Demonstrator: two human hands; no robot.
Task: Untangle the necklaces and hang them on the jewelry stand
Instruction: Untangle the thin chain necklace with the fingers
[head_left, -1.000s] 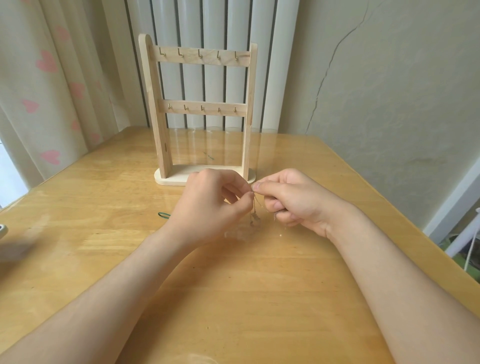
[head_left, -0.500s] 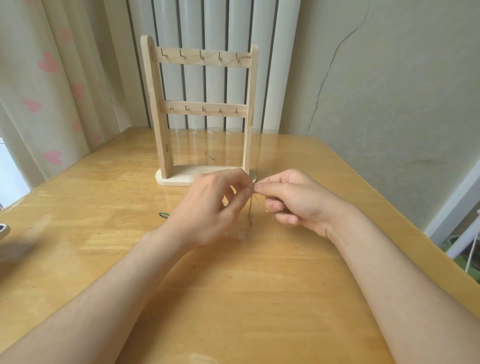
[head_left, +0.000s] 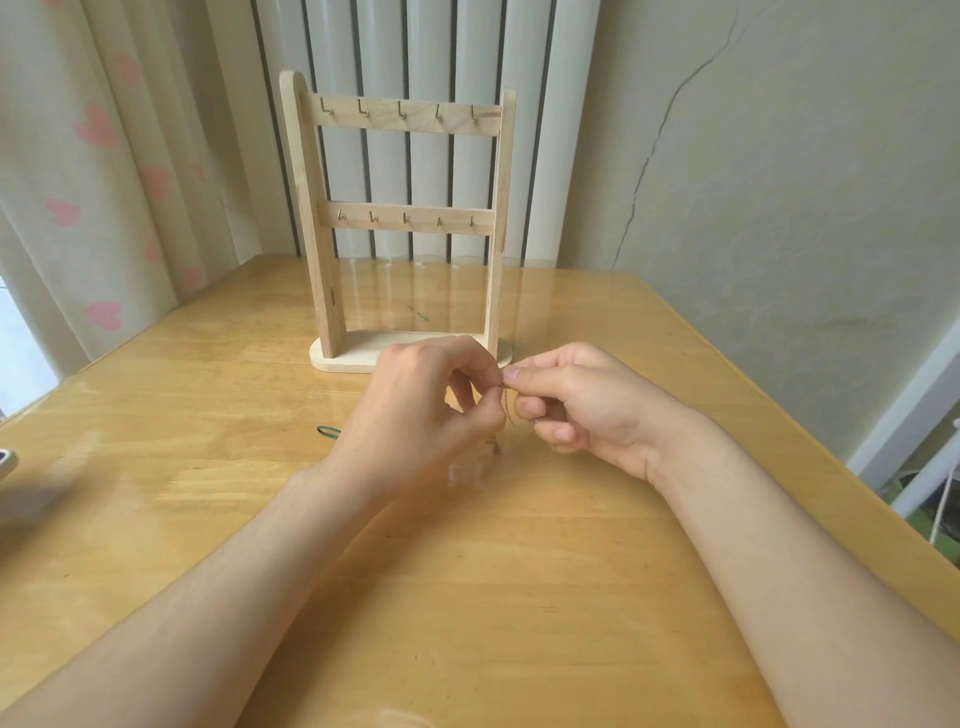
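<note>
Chain (head_left: 506, 406), just one, pinched by left hand (head_left: 421, 410) and right hand (head_left: 582, 405); one stand (head_left: 322, 234), ten hooks (head_left: 402, 111), at twelve o'clock.

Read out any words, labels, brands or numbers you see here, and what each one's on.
No readable text in this view.
Jewelry stand: bare wood and hooks, no label.
Curtain: pink hearts only, no writing.
Necklaces, pinched by left hand and right hand: no tag shows.
Grey object at the left edge: too blurred to tell.
</note>
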